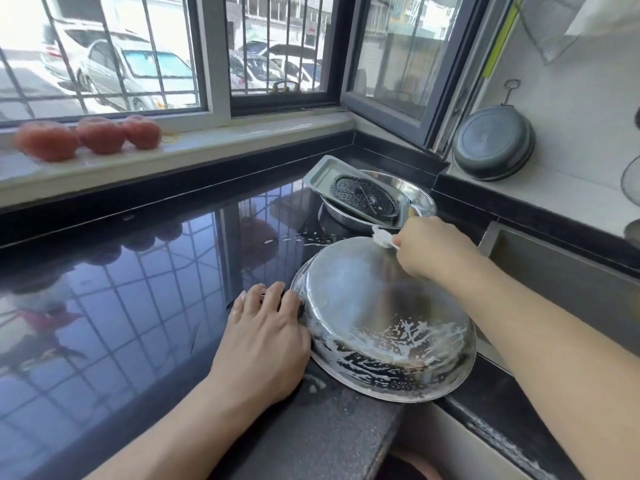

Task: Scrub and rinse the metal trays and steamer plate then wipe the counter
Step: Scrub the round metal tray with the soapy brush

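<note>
A round metal tray (377,317) lies upside down on the black counter (138,289), streaked with white suds along its near side. My left hand (263,344) rests on the counter with its fingers pressing the tray's left rim. My right hand (433,249) pinches a small white scrubbing cloth (382,238) against the tray's far edge. Behind, a rectangular metal tray (320,173) holding a dark perforated steamer plate (365,197) lies across a round metal basin (420,199).
A steel sink (561,271) sits to the right of the counter. A dark pan (493,143) leans on the tiled wall at the back right. Three tomatoes (100,135) sit on the window sill. Suds spot the counter near the trays.
</note>
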Tool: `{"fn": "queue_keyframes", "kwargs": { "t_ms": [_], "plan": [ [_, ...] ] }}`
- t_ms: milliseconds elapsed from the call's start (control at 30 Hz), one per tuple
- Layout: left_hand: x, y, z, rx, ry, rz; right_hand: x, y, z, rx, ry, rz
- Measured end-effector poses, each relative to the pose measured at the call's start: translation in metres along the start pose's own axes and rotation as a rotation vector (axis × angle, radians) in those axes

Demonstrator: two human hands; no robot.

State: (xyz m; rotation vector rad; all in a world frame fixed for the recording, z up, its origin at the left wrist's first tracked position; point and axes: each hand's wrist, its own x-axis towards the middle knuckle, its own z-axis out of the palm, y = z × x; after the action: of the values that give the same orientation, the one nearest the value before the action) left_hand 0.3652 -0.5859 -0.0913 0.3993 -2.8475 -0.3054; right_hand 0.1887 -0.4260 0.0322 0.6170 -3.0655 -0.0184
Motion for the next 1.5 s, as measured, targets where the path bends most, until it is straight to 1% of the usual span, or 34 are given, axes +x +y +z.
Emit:
{"fn": "queue_keyframes", "kwargs": {
  "t_ms": [67, 100, 133, 167, 233, 267, 333, 367, 400, 433, 500, 533, 600, 633, 667, 700, 800, 833, 933, 967, 1000, 1067, 1100, 1133, 1200, 1233, 1267, 1333, 1367, 1467, 1500],
  "plan": [
    [0.000, 0.003, -0.004, -0.008, -0.030, -0.012, -0.010, -0.012, 0.000, 0.046, -0.109, -0.134],
    [0.001, 0.004, -0.005, -0.013, -0.056, -0.027, -0.014, -0.016, 0.003, 0.110, -0.169, -0.210],
    [0.001, 0.004, -0.005, -0.018, -0.082, -0.039, -0.014, -0.016, 0.002, 0.147, -0.203, -0.233],
    [0.002, 0.005, -0.006, -0.017, -0.102, -0.048, -0.010, -0.014, -0.003, 0.131, -0.192, -0.200],
    [0.001, 0.007, -0.009, -0.018, -0.112, -0.055, -0.001, -0.002, -0.007, 0.014, -0.088, -0.091],
    [0.001, 0.007, -0.009, -0.018, -0.112, -0.057, 0.000, 0.001, -0.007, -0.019, -0.072, -0.075],
    [0.000, 0.009, -0.011, -0.021, -0.121, -0.061, -0.011, -0.010, -0.006, -0.037, -0.158, -0.212],
    [0.001, 0.009, -0.011, -0.027, -0.123, -0.061, -0.017, -0.015, -0.003, 0.021, -0.204, -0.293],
    [0.001, 0.008, -0.010, -0.030, -0.123, -0.061, -0.018, -0.017, -0.002, 0.083, -0.247, -0.311],
    [0.002, 0.007, -0.010, -0.031, -0.122, -0.063, -0.015, -0.015, -0.005, 0.090, -0.230, -0.297],
    [0.001, 0.007, -0.009, -0.025, -0.114, -0.060, -0.004, -0.004, -0.008, -0.015, -0.130, -0.218],
    [0.000, 0.007, -0.009, -0.024, -0.111, -0.057, -0.002, 0.000, -0.007, -0.040, -0.106, -0.200],
    [0.000, 0.008, -0.010, -0.027, -0.117, -0.058, -0.017, -0.010, -0.004, 0.009, -0.167, -0.332],
    [0.000, 0.008, -0.010, -0.028, -0.121, -0.061, -0.026, -0.016, 0.000, 0.081, -0.215, -0.415],
    [0.001, 0.008, -0.010, -0.031, -0.122, -0.065, -0.030, -0.018, 0.002, 0.121, -0.250, -0.448],
    [0.001, 0.008, -0.011, -0.033, -0.119, -0.066, -0.026, -0.016, 0.001, 0.111, -0.236, -0.435],
    [0.000, 0.009, -0.012, -0.022, -0.118, -0.060, -0.004, 0.002, -0.002, -0.029, -0.098, -0.255],
    [-0.001, 0.009, -0.012, -0.018, -0.123, -0.061, -0.004, 0.004, -0.001, -0.023, -0.102, -0.262],
    [0.000, 0.008, -0.011, -0.017, -0.131, -0.061, -0.023, -0.008, 0.005, 0.111, -0.207, -0.445],
    [0.001, 0.008, -0.012, -0.017, -0.129, -0.060, -0.023, -0.007, 0.004, 0.119, -0.199, -0.447],
    [0.001, 0.007, -0.011, -0.015, -0.129, -0.059, -0.018, -0.003, 0.003, 0.110, -0.177, -0.413],
    [0.000, 0.008, -0.012, -0.010, -0.134, -0.054, -0.007, 0.011, 0.000, 0.028, -0.103, -0.268],
    [0.000, 0.009, -0.013, -0.011, -0.136, -0.054, -0.009, 0.013, 0.002, 0.010, -0.099, -0.271],
    [0.000, 0.009, -0.013, -0.011, -0.138, -0.053, -0.017, 0.010, 0.003, 0.023, -0.119, -0.327],
    [0.000, 0.010, -0.014, -0.002, -0.135, -0.045, -0.040, -0.004, 0.008, 0.072, -0.209, -0.478],
    [0.001, 0.009, -0.013, 0.004, -0.134, -0.042, -0.043, -0.007, 0.008, 0.059, -0.201, -0.491],
    [0.001, 0.009, -0.013, 0.010, -0.134, -0.039, -0.037, -0.004, 0.005, 0.019, -0.151, -0.457],
    [0.000, 0.009, -0.012, 0.017, -0.136, -0.029, -0.022, 0.009, -0.003, -0.039, -0.070, -0.299],
    [-0.001, 0.009, -0.012, 0.015, -0.139, -0.027, -0.022, 0.013, -0.004, -0.036, -0.076, -0.288],
    [0.000, 0.009, -0.014, 0.000, -0.145, -0.032, -0.048, -0.003, 0.007, 0.016, -0.183, -0.480],
    [0.001, 0.009, -0.014, -0.003, -0.142, -0.034, -0.051, -0.005, 0.009, 0.016, -0.194, -0.506]
  ]
}}
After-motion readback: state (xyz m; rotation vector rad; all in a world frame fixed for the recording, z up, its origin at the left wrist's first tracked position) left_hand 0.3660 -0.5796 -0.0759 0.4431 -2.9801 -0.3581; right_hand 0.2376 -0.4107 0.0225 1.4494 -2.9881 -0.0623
